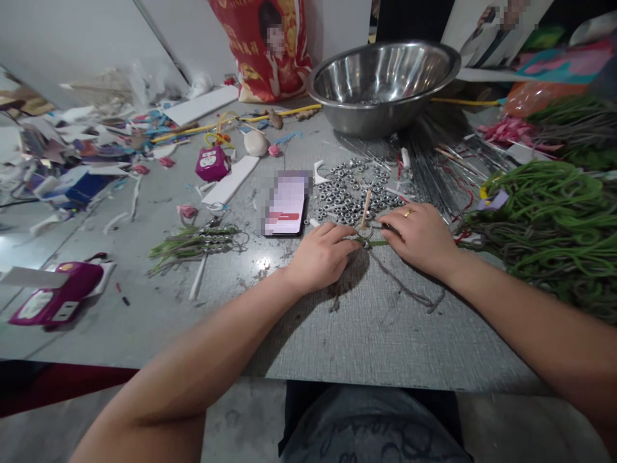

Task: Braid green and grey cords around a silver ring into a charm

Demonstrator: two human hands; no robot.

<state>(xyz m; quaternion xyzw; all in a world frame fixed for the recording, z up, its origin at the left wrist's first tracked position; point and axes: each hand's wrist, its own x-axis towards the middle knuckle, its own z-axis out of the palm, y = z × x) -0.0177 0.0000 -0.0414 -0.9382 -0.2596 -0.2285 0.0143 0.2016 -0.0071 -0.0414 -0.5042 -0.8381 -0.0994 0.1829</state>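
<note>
My left hand [322, 258] is closed, its fingertips pinched at a small knot on the cord. My right hand [420, 239], a ring on one finger, is also closed at the cord's right side, thumb and forefinger close together. Between them runs a green and grey cord [380, 243], its loose grey end [407, 294] trailing over the table toward me. Just behind the fingertips a thin wooden stick [366, 209] stands up. Past the hands lie many small metal nuts [344, 193]. What exactly each fingertip presses on is partly hidden.
A phone [285, 204] lies left of the nuts. Finished-looking corded strands with nuts [202, 243] rest further left, near a purple power strip [58, 292]. A steel bowl [380, 119] stands behind. Green and grey cords [554, 231] are heaped at right beside metal rods [427, 161].
</note>
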